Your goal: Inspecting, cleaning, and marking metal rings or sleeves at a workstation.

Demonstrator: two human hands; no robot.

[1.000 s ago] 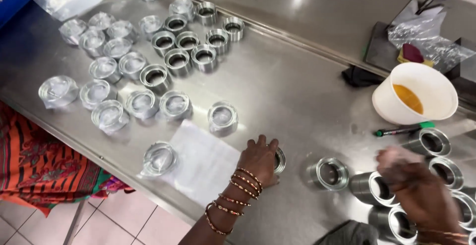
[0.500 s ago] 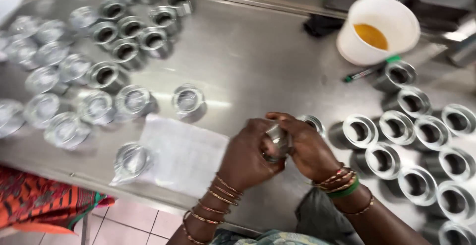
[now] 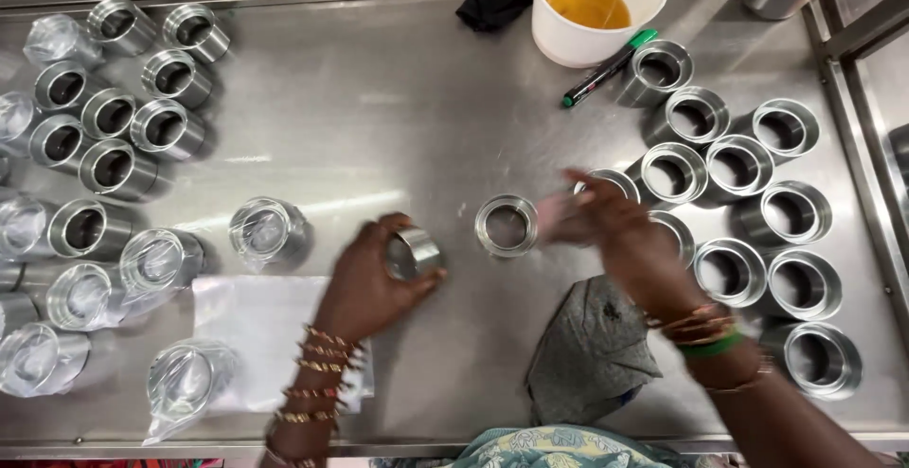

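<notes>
Hands were together on one metal ring (image 3: 414,252) 0.5 s ago; now apart. Left hand (image 3: 374,283) alone grips the ring w/ curled fingers, low over the steel table (image 3: 379,136) centre. Right hand (image 3: 606,222) blurred, grip can't tell, near a bare ring (image 3: 507,225). Open room mid-table; front edge close.

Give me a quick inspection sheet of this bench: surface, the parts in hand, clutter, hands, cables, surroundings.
Surface: steel table, shiny.
Job's things: metal ring in left hand; another ring lying apart from it; bare rings right, bagged rings left.
Clutter: white tub of amber liquid, green-capped marker, grey cloth, plastic bags.
Hands: right hand blurred, grip unclear.
Cables: nothing seen.
Surroundings: metal frame.
</notes>
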